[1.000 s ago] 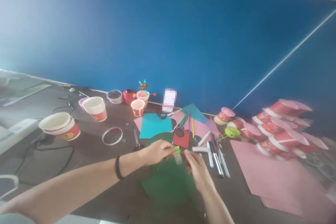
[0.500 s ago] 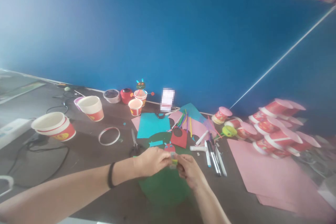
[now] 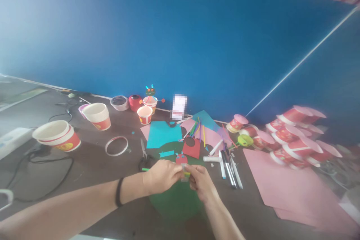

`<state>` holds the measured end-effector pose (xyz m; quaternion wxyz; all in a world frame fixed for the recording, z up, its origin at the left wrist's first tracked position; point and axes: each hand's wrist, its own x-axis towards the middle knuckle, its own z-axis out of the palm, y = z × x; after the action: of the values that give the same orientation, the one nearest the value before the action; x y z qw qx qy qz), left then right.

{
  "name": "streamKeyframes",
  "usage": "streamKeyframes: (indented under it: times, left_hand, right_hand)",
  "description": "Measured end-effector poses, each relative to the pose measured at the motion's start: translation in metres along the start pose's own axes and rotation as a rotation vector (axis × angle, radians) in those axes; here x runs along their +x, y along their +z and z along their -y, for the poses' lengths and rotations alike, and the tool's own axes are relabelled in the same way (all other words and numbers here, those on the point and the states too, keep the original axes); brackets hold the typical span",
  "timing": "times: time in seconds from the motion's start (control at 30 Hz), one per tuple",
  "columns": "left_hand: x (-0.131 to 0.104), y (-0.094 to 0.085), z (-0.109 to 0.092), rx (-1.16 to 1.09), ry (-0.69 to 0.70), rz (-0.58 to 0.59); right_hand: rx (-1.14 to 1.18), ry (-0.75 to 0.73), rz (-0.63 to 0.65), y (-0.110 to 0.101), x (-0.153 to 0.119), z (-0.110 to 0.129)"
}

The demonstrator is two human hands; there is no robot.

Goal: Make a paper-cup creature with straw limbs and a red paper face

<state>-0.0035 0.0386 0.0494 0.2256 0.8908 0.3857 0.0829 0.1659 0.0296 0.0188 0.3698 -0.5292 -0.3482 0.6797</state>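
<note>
My left hand (image 3: 164,175) and my right hand (image 3: 200,180) meet fingertip to fingertip above a green paper (image 3: 177,202). Both are closed around a small piece with yellow and clear parts (image 3: 185,174), mostly covered by the fingers. A green strip end (image 3: 145,169) sticks out at the left of my left hand. Just beyond the fingertips lies a small red paper face (image 3: 181,158) with blue antennae. Scissors (image 3: 144,152) rest left of it, beside a blue paper scrap (image 3: 167,153).
Paper cups (image 3: 66,142) and a white ring (image 3: 116,146) stand at left. Behind are blue paper (image 3: 163,135) and red paper (image 3: 192,148). Markers (image 3: 230,168), pink sheets (image 3: 281,183) and stacked red cups (image 3: 298,135) are at right. A blue wall (image 3: 180,37) rises behind.
The green strip end beside my left hand now shows more clearly. My fingers have shifted slightly over the small piece, staying together.
</note>
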Motion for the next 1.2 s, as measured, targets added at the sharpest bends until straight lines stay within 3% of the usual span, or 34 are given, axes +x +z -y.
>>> streamKeyframes:
  times: [0.17,0.57,0.67,0.83,1.07,1.2]
  left_hand:
    - [0.002,-0.004,-0.003,-0.119,-0.113,-0.019]
    - [0.004,-0.010,-0.006,-0.342,-0.142,-0.006]
    - [0.004,-0.009,-0.004,-0.455,-0.183,0.008]
    - [0.003,-0.010,-0.004,-0.557,-0.201,0.039]
    - [0.003,-0.015,-0.005,-0.619,-0.187,0.080]
    - [0.001,-0.014,-0.005,-0.669,-0.201,0.103]
  right_hand:
    - [0.004,-0.016,-0.015,-0.002,0.000,-0.003]
    - [0.089,0.071,0.030,-0.013,-0.003,-0.008]
    - [0.071,0.023,0.031,-0.018,-0.002,-0.012]
    - [-0.073,-0.185,-0.089,-0.025,-0.004,-0.010]
    - [0.042,-0.173,0.315,-0.018,-0.008,0.003]
    - [0.000,-0.173,0.315,-0.012,-0.007,-0.002]
